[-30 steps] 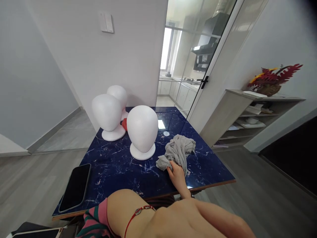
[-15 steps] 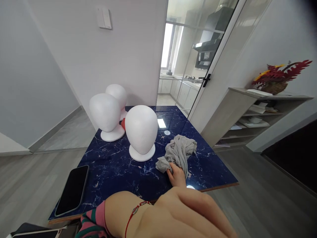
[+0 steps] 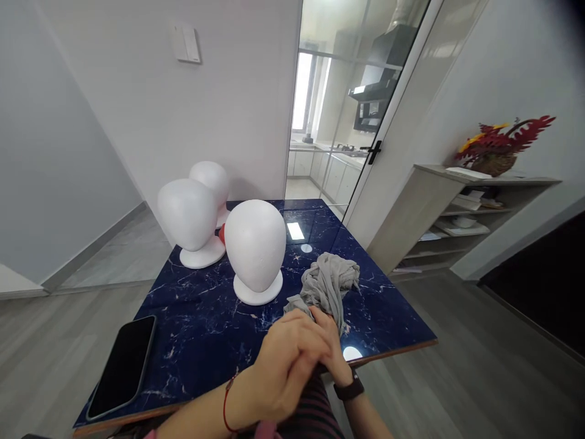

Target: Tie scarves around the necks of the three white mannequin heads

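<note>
A crumpled grey cloth (image 3: pixel 329 283) lies on the dark blue marble table (image 3: pixel 205 317), right of a white foam head form (image 3: pixel 256 247). My right hand (image 3: pixel 337 356), with a black watch on the wrist, grips the cloth's near edge. My left hand (image 3: pixel 286 360), with a red string at the wrist, lies across the right hand. Its fingers are pressed together and curled, and what is under them is hidden.
Two more white foam heads (image 3: pixel 187 216) (image 3: pixel 210 180) stand at the table's far left, with a small red object (image 3: pixel 222 233) behind them. A black phone (image 3: pixel 121 366) lies at the near left corner. A glass door (image 3: pixel 356 122) and a low shelf unit (image 3: pixel 434 207) are to the right.
My left arm has swung down from close to the camera, and the left hand now rests over the right hand. The right hand stays at the cloth's edge.
</note>
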`<action>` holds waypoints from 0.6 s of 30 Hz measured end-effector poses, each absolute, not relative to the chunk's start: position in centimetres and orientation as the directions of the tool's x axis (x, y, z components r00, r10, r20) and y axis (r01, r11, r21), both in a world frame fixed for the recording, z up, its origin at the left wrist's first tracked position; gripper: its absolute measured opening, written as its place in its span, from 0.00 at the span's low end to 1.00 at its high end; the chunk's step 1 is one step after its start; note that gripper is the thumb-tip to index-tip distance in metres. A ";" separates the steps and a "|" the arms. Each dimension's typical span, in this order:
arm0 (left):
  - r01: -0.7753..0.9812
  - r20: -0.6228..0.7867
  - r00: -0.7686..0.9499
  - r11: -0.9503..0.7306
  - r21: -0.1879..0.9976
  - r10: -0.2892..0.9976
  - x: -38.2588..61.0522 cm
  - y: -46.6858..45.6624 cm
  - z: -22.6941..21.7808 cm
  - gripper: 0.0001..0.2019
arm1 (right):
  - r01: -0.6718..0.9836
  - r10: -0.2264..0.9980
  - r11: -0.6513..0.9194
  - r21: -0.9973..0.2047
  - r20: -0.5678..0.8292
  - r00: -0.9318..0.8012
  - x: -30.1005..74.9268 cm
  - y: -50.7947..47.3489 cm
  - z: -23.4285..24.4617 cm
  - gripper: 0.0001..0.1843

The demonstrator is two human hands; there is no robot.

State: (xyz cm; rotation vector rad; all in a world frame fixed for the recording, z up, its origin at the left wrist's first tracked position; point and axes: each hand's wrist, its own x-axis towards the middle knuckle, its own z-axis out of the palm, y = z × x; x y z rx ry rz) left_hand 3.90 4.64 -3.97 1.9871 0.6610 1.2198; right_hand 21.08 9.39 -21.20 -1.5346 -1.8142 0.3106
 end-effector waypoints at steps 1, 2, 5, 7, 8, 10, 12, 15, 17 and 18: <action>0.077 0.525 0.405 -0.600 0.796 0.749 4.1 5.3 -5.2 0.12 | 0.756 0.930 0.257 -0.602 0.368 -0.024 21.1 9.4 -21.3 0.10; 0.117 0.485 0.362 -0.555 0.824 0.796 4.1 5.8 -6.6 0.11 | 0.765 0.928 0.255 -0.592 0.371 -0.022 21.1 9.4 -21.4 0.10; 0.266 0.283 0.243 -0.345 0.900 0.928 2.6 6.5 -10.7 0.10 | 0.801 0.889 0.287 -0.525 0.458 -0.018 20.9 9.1 -21.4 0.13; 0.322 0.212 0.164 -0.255 0.911 0.963 1.2 6.4 -12.7 0.10 | 0.816 0.853 0.335 -0.471 0.519 -0.051 20.4 8.5 -21.1 0.14; 0.340 0.190 0.132 -0.225 0.913 0.973 0.4 6.3 -13.3 0.10 | 0.813 0.838 0.365 -0.454 0.540 -0.075 20.1 8.1 -20.7 0.14; 0.358 0.166 0.082 -0.185 0.915 0.983 -0.9 5.9 -14.0 0.11 | 0.785 0.814 0.440 -0.436 0.563 -0.143 19.1 7.2 -19.8 0.17; 0.368 0.167 0.099 -0.192 0.910 0.981 -1.9 5.5 -13.8 0.14 | 0.734 0.795 0.526 -0.430 0.556 -0.244 18.0 6.3 -18.7 0.21; 0.406 0.157 0.274 -0.262 0.875 0.949 -2.7 4.7 -13.1 0.17 | 0.651 0.749 0.637 -0.414 0.532 -0.395 16.4 5.4 -17.4 0.24; 0.436 0.083 0.379 -0.257 0.862 0.922 -2.8 4.3 -12.9 0.29 | 0.619 0.716 0.680 -0.393 0.539 -0.444 15.6 5.1 -16.9 0.24; 0.443 0.036 0.397 -0.226 0.868 0.917 -2.8 4.2 -12.8 0.33 | 0.609 0.705 0.692 -0.387 0.541 -0.458 15.3 5.1 -16.6 0.23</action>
